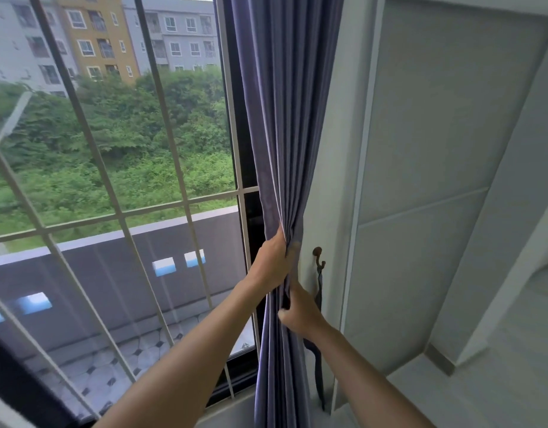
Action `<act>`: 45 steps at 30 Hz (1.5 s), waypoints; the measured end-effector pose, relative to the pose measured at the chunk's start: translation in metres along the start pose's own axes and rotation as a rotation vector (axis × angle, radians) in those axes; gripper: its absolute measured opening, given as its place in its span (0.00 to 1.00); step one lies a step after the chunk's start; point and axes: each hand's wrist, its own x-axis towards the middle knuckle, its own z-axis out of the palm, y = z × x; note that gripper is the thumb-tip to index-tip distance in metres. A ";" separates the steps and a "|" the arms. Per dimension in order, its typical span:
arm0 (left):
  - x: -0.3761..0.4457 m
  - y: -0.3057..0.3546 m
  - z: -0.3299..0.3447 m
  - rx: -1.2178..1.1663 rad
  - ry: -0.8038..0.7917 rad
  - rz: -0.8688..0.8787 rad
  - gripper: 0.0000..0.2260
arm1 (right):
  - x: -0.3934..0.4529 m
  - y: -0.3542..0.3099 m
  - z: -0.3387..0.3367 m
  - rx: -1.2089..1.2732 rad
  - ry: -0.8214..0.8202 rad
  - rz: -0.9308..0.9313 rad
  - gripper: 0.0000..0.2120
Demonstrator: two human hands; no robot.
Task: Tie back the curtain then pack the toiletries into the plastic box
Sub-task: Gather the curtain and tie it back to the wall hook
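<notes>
A blue-purple curtain (278, 118) hangs gathered in folds at the right edge of the window. My left hand (272, 261) grips the bunched folds from the left at about hook height. Just below it, my right hand (300, 310) pinches the curtain's right side, fingers closed on fabric. A dark metal hook (317, 252) sits on the white wall strip right of the curtain. From it a dark tie-back strap (319, 335) dangles straight down, passing behind my right hand. No toiletries or plastic box are in view.
A large window (112, 180) with white diagonal bars fills the left, showing a balcony wall, trees and apartment blocks. To the right stand white wall panels (436, 149) and a white ledge (482, 390) at the lower right.
</notes>
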 end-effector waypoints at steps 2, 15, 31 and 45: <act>0.003 0.001 -0.001 0.015 0.000 -0.042 0.12 | -0.005 0.006 0.005 0.095 0.044 -0.023 0.54; 0.003 0.013 0.012 -0.034 0.054 -0.138 0.10 | 0.022 0.022 0.026 0.070 0.318 0.173 0.51; 0.008 0.008 0.020 0.051 0.104 -0.234 0.14 | 0.003 0.045 0.024 0.060 0.218 0.176 0.20; -0.029 -0.019 0.049 -0.137 0.079 -0.157 0.35 | -0.028 0.038 0.024 -0.041 0.198 0.291 0.17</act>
